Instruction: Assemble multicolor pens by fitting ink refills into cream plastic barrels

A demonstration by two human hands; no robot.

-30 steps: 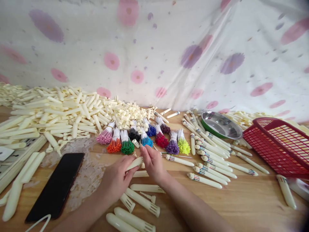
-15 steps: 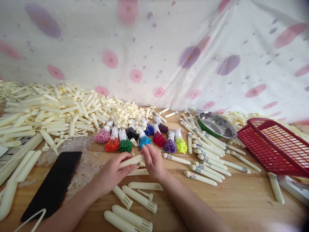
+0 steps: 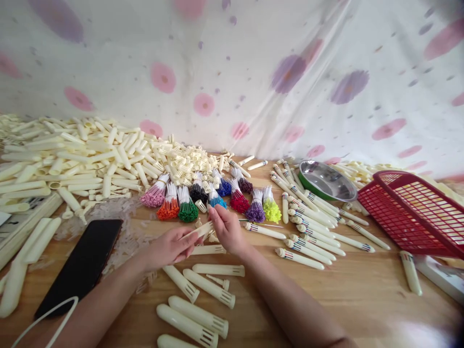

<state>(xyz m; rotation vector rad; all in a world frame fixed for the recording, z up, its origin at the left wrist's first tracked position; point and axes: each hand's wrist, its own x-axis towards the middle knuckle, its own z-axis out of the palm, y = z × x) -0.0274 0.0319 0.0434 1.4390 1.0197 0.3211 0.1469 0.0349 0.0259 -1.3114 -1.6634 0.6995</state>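
Observation:
My left hand (image 3: 169, 247) grips a cream pen barrel (image 3: 200, 230) that points up and to the right. My right hand (image 3: 225, 228) is pinched at the barrel's upper end, fingers closed on a small part I cannot make out. Just beyond the hands stand bundles of coloured refills: pink (image 3: 155, 195), orange (image 3: 168, 209), green (image 3: 187, 210), black, blue (image 3: 216, 199), red (image 3: 239, 201), purple (image 3: 255, 210) and yellow-green (image 3: 271, 210). More cream barrels (image 3: 209, 287) lie on the wooden table (image 3: 362, 295) near my forearms.
A big heap of cream pen parts (image 3: 72, 159) fills the back left. A black phone (image 3: 81, 266) lies at left. Finished pens (image 3: 308, 227) lie in rows at right, by a steel bowl (image 3: 326, 180) and a red basket (image 3: 416, 212). A flowered cloth (image 3: 253, 72) hangs behind.
Both hands have stayed on the barrel, shifting slightly up and away from me. The camera has tilted, so everything sits a little higher in view.

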